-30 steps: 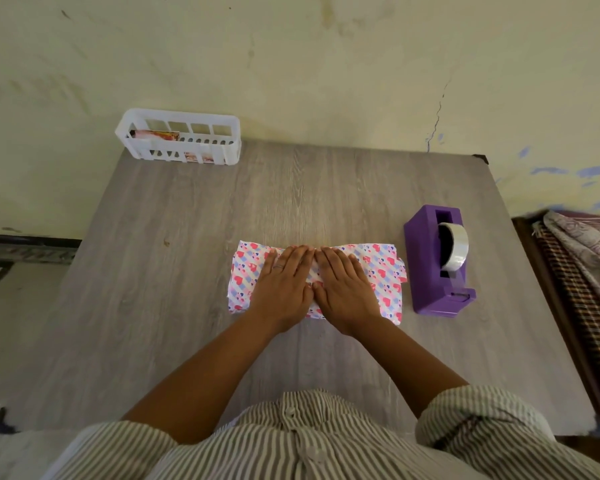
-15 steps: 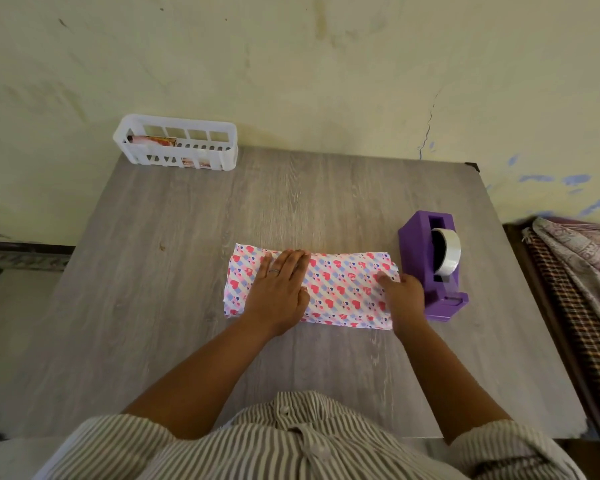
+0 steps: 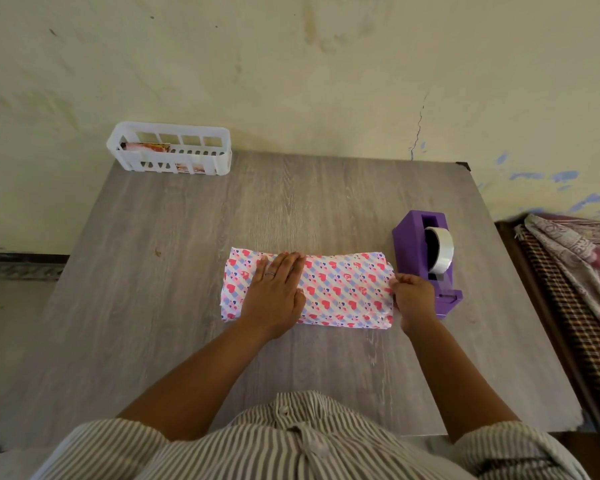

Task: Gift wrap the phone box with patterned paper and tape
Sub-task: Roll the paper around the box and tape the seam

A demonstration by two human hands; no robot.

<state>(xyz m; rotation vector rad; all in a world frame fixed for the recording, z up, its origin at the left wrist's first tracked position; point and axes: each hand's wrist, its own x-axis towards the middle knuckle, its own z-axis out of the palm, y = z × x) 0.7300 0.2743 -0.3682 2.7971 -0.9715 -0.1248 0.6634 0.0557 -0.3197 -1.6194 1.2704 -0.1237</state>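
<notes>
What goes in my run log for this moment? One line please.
stage: end folding | left hand: flat on wrapped box | right hand: curled at its right end | tape dispenser: untouched

From my seat, the broad stretch of grey wood-grain table (image 3: pixel 194 271) to the left of the heart-patterned wrapped parcel (image 3: pixel 343 289) lies open, as does the strip between the parcel and the white slotted plastic basket (image 3: pixel 168 150) at the far left corner. On the right I see little room: the purple plastic tape dispenser (image 3: pixel 418 244) stands just beside the parcel's end, and my right hand (image 3: pixel 412 297) fills the gap between them. My left hand (image 3: pixel 274 292) lies flat over the parcel's left half, blocking that top surface.
</notes>
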